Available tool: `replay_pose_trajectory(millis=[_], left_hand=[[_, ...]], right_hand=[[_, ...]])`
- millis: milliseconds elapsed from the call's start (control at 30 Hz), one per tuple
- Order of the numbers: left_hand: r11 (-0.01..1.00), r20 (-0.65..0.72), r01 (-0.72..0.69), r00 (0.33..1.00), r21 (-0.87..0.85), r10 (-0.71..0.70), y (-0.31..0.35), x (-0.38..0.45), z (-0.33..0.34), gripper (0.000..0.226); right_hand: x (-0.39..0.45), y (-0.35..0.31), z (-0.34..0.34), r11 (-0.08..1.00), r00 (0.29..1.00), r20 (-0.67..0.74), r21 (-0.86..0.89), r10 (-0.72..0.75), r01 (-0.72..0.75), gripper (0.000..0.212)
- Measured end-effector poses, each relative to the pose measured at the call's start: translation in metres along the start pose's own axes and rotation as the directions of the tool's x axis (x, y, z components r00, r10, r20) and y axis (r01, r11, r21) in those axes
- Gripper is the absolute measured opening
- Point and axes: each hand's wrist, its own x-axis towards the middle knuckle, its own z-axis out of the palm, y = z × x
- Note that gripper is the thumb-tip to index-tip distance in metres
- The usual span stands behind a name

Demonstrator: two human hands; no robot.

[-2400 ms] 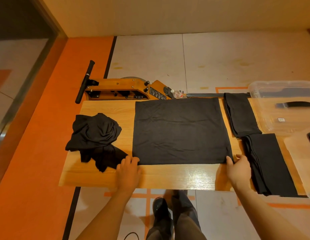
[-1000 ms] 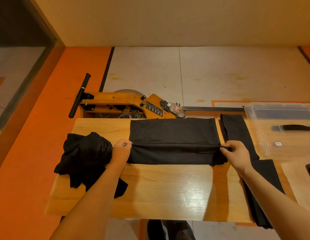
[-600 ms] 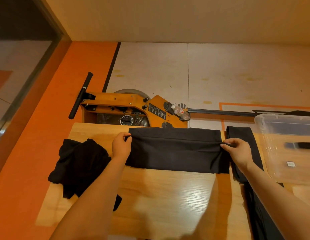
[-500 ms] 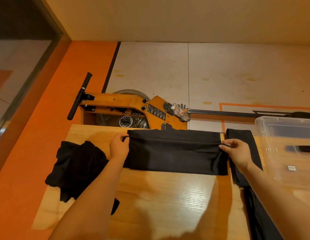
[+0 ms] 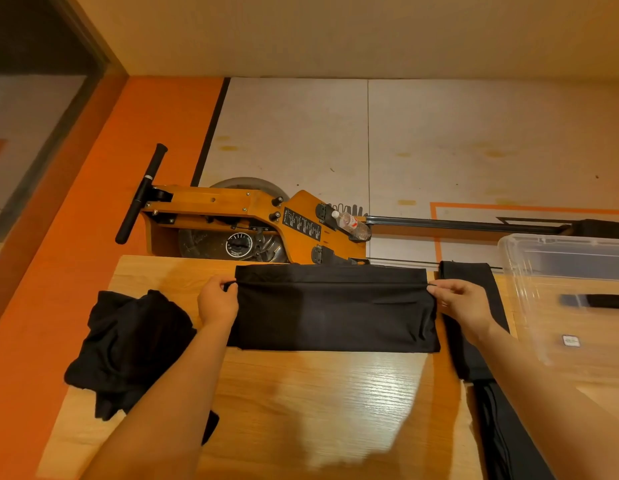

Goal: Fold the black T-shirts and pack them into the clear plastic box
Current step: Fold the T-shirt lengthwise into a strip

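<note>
Your left hand (image 5: 217, 301) pinches the left end of the folded shirt (image 5: 335, 313), fingers curled around the cloth at the fold line. Your right hand (image 5: 462, 306) pinches the right end of the same fold between thumb and fingertips. The cloth is stretched taut between both hands.

The shirt lies as a long band across the far half of the tabletop (image 5: 301, 410), its far edge at the tabletop's far edge. A narrow strip of it shows beyond the pinched fold.

Left of the shirt, a crumpled shirt (image 5: 128, 344) lies in a heap on the tabletop, partly under your left forearm. Right of the shirt, a folded strip (image 5: 470, 341) of black cloth runs from the far edge toward you, just beside the shirt's right end. A second strip (image 5: 505, 434) lies nearer you in line with it, touching or overlapping it; which one cannot be told.

The box (image 5: 564, 292) stands right of the strips, open, with its wall near the first strip. A dark object (image 5: 599, 301) and a small label (image 5: 571, 340) show through the plastic; whether they are in the box or under it cannot be told.

Beyond the shirt, on the floor, stands a wooden rowing machine (image 5: 239, 216) holding a bottle (image 5: 351, 224).
</note>
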Motion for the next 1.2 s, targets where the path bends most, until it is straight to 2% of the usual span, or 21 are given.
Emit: replay_pose_trajectory(millis=[267, 567, 767, 933, 1033, 1200], left_hand=[[0.999, -0.032, 0.045, 0.998, -0.005, -0.045, -0.006, 0.004, -0.006, 0.020], [0.998, -0.003, 0.036, 0.999, -0.055, -0.036, 0.002, -0.007, 0.001, 0.023], [0.991, -0.008, 0.082, 0.997, -0.109, -0.083, 0.004, -0.006, 0.002, 0.021], [0.981, 0.003, 0.008, 1.000, -0.193, -0.008, 0.033, -0.027, 0.015, 0.014], [0.975, 0.040, -0.045, 0.998, -0.219, 0.055, 0.053, -0.052, 0.032, 0.014], [0.969, 0.119, -0.088, 0.986, -0.230, 0.118, 0.070, -0.097, 0.062, 0.018]], right_hand=[[0.006, -0.003, -0.002, 0.999, 0.996, -0.075, 0.037, 0.038, -0.035, 0.009], [0.008, 0.003, 0.011, 0.999, 1.000, 0.015, -0.051, 0.010, -0.009, 0.010], [0.011, -0.004, 0.012, 1.000, 1.000, -0.031, 0.004, -0.002, 0.002, 0.013], [0.001, -0.021, 0.031, 1.000, 0.994, -0.112, 0.014, -0.016, 0.018, 0.016], [-0.015, -0.022, 0.063, 0.999, 0.993, -0.115, 0.025, -0.022, 0.025, 0.019], [-0.041, -0.006, 0.112, 0.997, 0.992, -0.124, 0.074, 0.018, -0.009, 0.008]])
